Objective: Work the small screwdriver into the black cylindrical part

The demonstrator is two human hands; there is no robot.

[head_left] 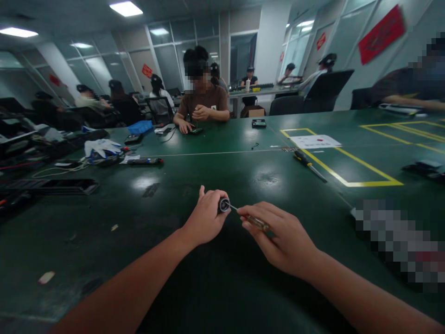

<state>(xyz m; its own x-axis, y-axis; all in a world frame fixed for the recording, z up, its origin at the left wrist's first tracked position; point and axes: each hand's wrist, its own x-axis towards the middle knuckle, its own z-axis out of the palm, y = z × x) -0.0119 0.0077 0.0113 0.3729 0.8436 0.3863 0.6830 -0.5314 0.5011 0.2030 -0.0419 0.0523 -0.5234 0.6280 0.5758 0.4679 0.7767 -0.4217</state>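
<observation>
My left hand [207, 214] is closed around a small dark cylinder [223, 204], its round open end with a light metallic rim turned to the right. Most of the cylinder's body is hidden by my fingers. In my right hand [278, 232] is a screwdriver with a translucent amber handle [257, 221], held between thumb and fingers. The thin shaft points left and its tip reaches the open end of the cylinder; how deep it goes I cannot tell. Both hands are just above the green table [146, 264].
A yellow-and-black screwdriver [309, 164] lies at right beside a white sheet [315, 141]. Left are a pen-like tool [144, 161], white gloves [102, 148], a blue bin [140, 127] and a long black tray [52, 185]. A blurred-out object [399, 241] is near right. A co-worker [201, 99] sits opposite.
</observation>
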